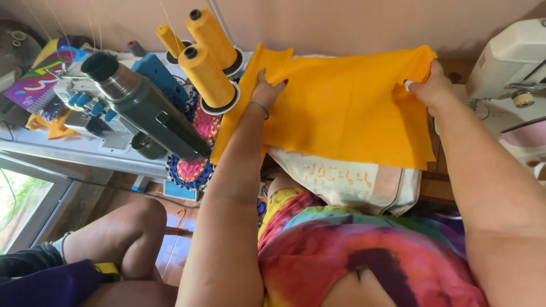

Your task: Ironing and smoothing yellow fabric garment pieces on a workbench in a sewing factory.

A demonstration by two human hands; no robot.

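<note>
A large piece of orange-yellow fabric [341, 108] lies spread over the work surface in front of me. My left hand [266, 90] presses flat on its left part, fingers apart, beside the yellow thread cones. My right hand [427, 86] pinches the fabric's upper right corner, bunching the cloth there. Under the fabric's near edge shows a cream cloth bag [352, 185] with orange markings.
Three yellow thread cones [206, 74] stand at the left, next to a dark green flask [145, 108] and a blue-and-grey serger [91, 102]. A white sewing machine [512, 62] sits at the right. Another person's bent knee [133, 227] is at lower left.
</note>
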